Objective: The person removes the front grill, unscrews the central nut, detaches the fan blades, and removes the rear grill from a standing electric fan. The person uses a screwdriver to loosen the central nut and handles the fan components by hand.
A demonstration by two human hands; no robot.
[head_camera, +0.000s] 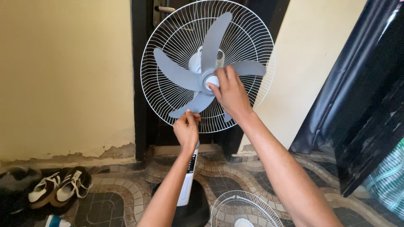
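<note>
A white standing fan stands before a dark door, its front guard off. Its white rear wire guard [168,88] rings several grey blades [174,72]. My right hand [229,93] is closed around the white cap [212,80] at the hub. Lower down, my left hand [186,128] pinches the tip of the bottom grey blade [193,107]. The fan's white pole [188,180] runs down behind my left forearm to a dark base [198,212].
The loose white front guard [246,210] lies on the patterned tile floor at the bottom. A pair of white-and-brown shoes [59,187] sits at the left by the yellow wall. A dark curtain [357,84] hangs at the right.
</note>
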